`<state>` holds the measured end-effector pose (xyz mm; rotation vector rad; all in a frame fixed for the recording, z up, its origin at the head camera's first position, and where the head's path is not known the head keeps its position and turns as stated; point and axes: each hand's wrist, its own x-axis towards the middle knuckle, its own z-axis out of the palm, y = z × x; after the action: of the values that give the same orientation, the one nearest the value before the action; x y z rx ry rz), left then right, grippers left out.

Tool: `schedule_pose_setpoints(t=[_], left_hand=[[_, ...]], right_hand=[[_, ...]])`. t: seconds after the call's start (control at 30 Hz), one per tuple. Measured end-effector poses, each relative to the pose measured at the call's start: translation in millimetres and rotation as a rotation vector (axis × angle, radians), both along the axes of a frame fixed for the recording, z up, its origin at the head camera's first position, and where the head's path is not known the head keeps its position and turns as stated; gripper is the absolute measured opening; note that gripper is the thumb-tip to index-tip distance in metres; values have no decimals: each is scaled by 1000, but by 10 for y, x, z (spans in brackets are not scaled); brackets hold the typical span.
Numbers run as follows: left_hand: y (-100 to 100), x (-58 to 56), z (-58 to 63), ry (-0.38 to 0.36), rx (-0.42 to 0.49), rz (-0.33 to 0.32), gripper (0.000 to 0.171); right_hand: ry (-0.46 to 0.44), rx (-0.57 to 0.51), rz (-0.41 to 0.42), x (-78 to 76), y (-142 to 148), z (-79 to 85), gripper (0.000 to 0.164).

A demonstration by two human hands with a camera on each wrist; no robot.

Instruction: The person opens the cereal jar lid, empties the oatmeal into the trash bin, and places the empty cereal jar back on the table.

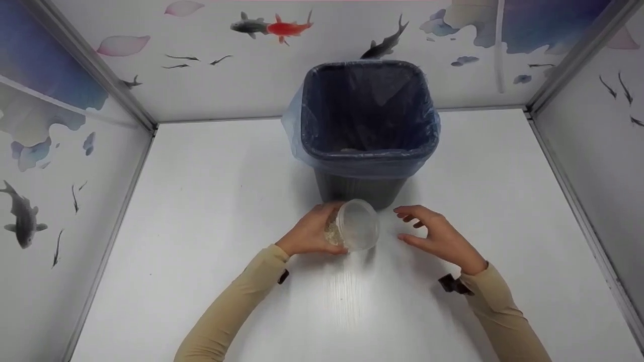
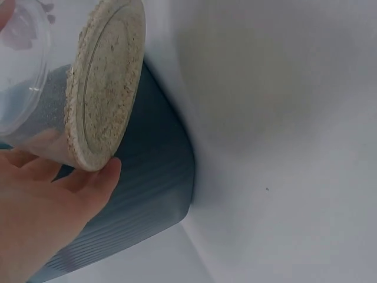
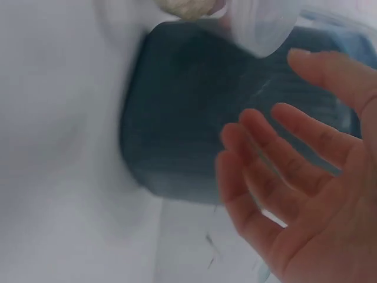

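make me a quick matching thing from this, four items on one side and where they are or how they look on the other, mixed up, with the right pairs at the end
Column one
1. left hand
2. right hand
3. clear tub
4. bin liner

Column two
A. tilted on its side, with pale grainy matter at its base
B. blue, folded over the rim of the bin
C. gripping the tub
D. holding nothing, apart from the tub

Right pairs: 1-C, 2-D, 3-A, 4-B
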<state>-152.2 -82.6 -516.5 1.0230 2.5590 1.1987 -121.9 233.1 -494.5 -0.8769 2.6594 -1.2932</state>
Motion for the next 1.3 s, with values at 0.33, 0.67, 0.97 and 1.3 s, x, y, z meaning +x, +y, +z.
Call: schedule_pose_setpoints(t=[0.33, 0.67, 0.97, 1.3], left_hand=[[89, 125, 45, 149, -110, 73, 96], [186, 228, 21, 275, -173, 73, 98], [235, 254, -11, 322, -194, 45, 100], [249, 229, -61, 281, -111, 0, 101]], right_hand=[[-81, 34, 110, 1, -345, 194, 76], [-39, 82, 68, 78, -489, 99, 93], [-29, 67, 69, 105, -524, 48, 94], [139, 108, 66, 109, -581, 2, 94]])
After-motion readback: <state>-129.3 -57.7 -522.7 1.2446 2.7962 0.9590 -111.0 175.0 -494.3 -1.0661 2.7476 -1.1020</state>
